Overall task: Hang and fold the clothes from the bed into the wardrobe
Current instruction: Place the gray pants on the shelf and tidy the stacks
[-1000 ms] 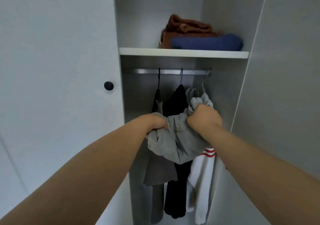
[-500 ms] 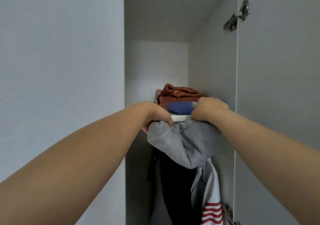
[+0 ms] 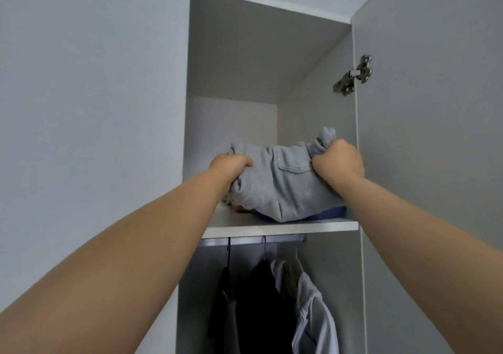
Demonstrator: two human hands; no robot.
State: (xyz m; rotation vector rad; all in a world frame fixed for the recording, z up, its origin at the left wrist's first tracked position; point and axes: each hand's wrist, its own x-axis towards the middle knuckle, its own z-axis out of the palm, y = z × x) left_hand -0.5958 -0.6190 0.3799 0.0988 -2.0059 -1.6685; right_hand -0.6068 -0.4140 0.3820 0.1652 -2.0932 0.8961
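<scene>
A folded grey garment [image 3: 283, 187] with a pocket flap lies on the wardrobe's upper shelf [image 3: 280, 228], on top of a blue folded item [image 3: 330, 213] whose edge peeks out below it. My left hand [image 3: 231, 167] grips the garment's left end. My right hand [image 3: 339, 161] grips its bunched right end. The rust-coloured clothes behind are almost wholly hidden by the grey garment.
Under the shelf a metal rail [image 3: 253, 240] carries hangers with a dark garment [image 3: 226, 296], a black one [image 3: 265, 307] and a grey-white one [image 3: 313, 313]. The open wardrobe door [image 3: 424, 136] with its hinge [image 3: 353, 74] stands right; a closed door [image 3: 92, 108] is left.
Both hands have lifted the grey garment from in front of the hanging clothes up onto the upper shelf, over the blue and rust-coloured pile. The camera has tilted upward.
</scene>
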